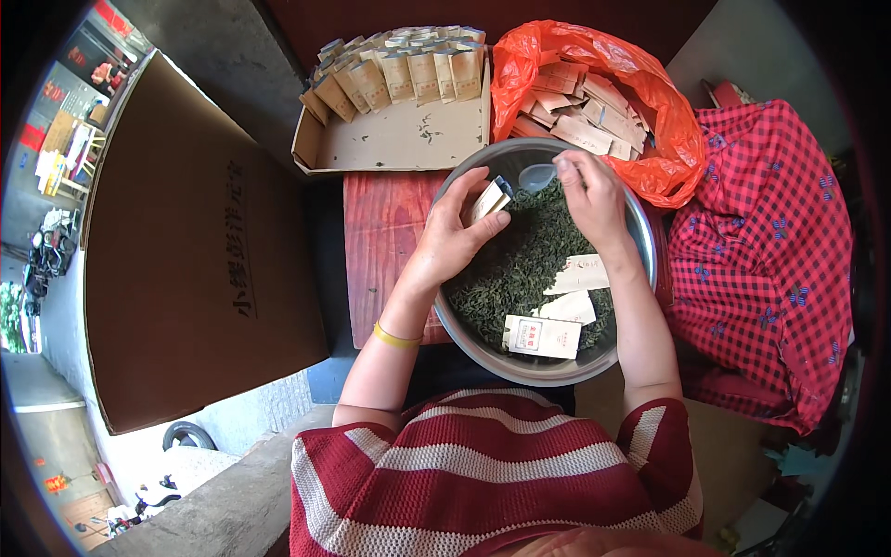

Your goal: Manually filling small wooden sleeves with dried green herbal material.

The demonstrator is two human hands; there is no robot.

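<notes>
Left hand (pixel 455 232) pinches small paper packet (pixel 489 200) open above metal bowl (pixel 640 232) of dark loose leaves (pixel 510 269); right hand (pixel 589 190) grips clear spoon (pixel 538 176), load probably unseen. Best: keep packet mouth wide, tip spoon close over bowl, catching spills

Small paper packet (pixel 489 199): cream and tan, flat, mouth held open and tilted up toward the spoon; pinched between thumb and fingers of the left hand (pixel 455 232), above the near-left part of the metal basin (pixel 640 232).

Spoon (pixel 536 176): pale translucent plastic, bowl pointing left toward the packet mouth, handle gripped in the right hand (pixel 589 195), over the far rim of the basin.

Loose dark green tea leaves (pixel 510 269): dry, twisted, filling the basin under both hands.
</notes>
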